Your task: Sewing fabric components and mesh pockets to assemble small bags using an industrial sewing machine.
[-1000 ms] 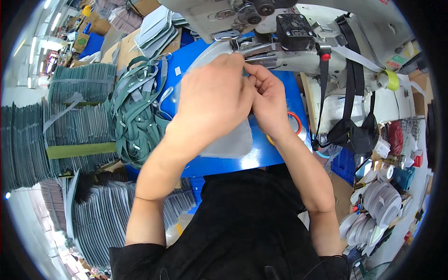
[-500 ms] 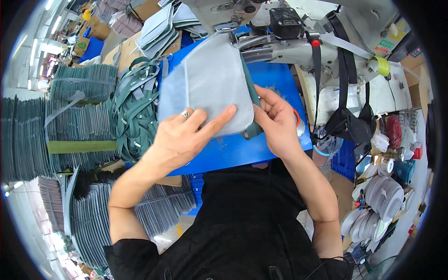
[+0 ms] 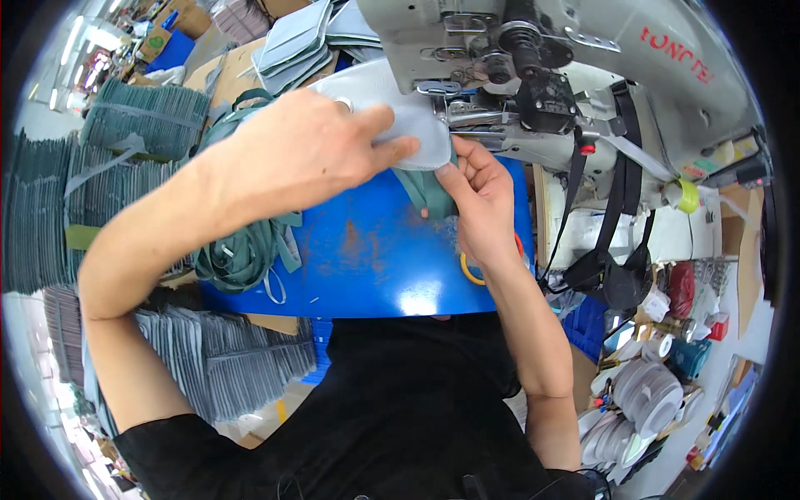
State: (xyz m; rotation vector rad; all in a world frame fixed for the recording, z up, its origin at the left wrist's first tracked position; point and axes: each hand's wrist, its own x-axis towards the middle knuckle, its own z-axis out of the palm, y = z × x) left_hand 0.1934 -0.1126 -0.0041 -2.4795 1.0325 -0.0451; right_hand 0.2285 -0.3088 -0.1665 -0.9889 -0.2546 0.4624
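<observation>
A light grey mesh fabric panel [image 3: 375, 87] lies at the sewing machine [image 3: 467, 117], its right edge by the presser foot. Over its near part my left hand [image 3: 325, 146] is bent, fingers closed on the fabric and one finger reaching toward the near right corner; its thumb is hidden. My right hand [image 3: 483, 200] pinches a green fabric strip [image 3: 429, 192] at that corner, close to the machine's metal arm. Part of the strip dangles below the panel.
The blue tabletop [image 3: 367, 258] carries a heap of green straps [image 3: 242, 250] at left. Orange-yellow handle loops [image 3: 471, 271] lie by my right wrist. Stacked green panels [image 3: 142, 117] stand far left, grey panels [image 3: 292, 50] at the back. Black straps [image 3: 612, 267] hang at right.
The panel has moved away from me, in under the machine head. Both hands have gone forward with it, my left forearm now reaching across the strap heap. The view has shifted.
</observation>
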